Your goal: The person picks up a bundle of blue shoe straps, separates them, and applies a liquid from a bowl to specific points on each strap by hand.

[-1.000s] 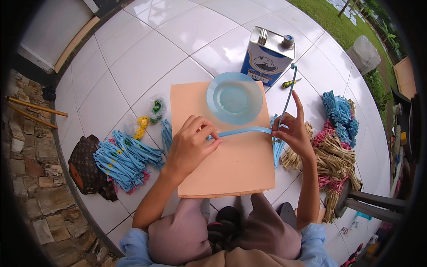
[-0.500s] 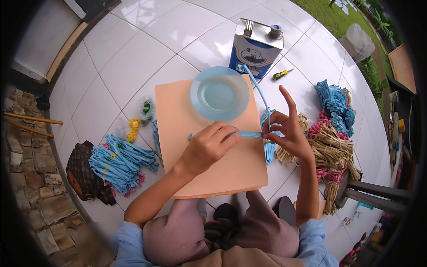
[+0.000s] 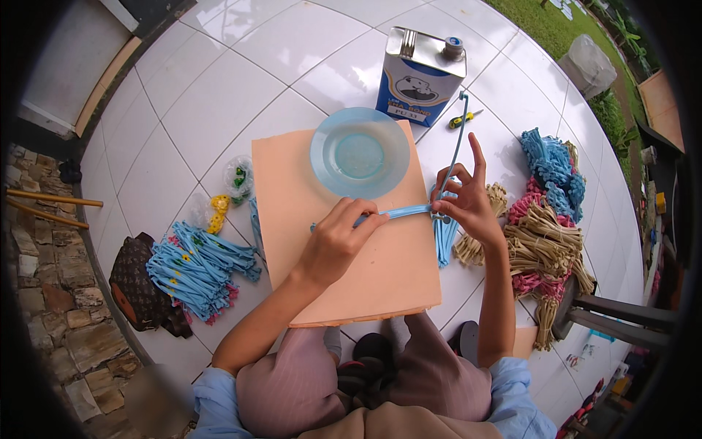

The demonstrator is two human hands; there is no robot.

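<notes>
Over a peach-coloured board (image 3: 380, 293) lying on my lap, a narrow light-blue strap (image 3: 406, 213) is stretched between my two hands. My left hand (image 3: 336, 241) is closed around its left part, with a short end showing past the knuckles. At the strap's right end my right hand (image 3: 469, 208) pinches with thumb and fingers, the index finger pointing up. A loose blue length (image 3: 458, 139) rises from that pinch and ends in a small knob. Beyond my hands, a clear bluish glass plate (image 3: 322, 175) sits on the board's far part.
A blue and white metal can (image 3: 409, 110) and a yellow-black screwdriver (image 3: 459, 121) stand and lie beyond the board. Blue strap bundles (image 3: 197, 267) and a brown patterned bag (image 3: 142, 282) lie left. Beige bundles (image 3: 545, 245) and blue bundles (image 3: 552, 172) lie right, near a dark chair leg (image 3: 621, 311).
The loose blue length has swung rightward from leaning left toward the can, and now stands nearly upright beside the screwdriver. My right hand has turned slightly; both hands keep hold of the strap.
</notes>
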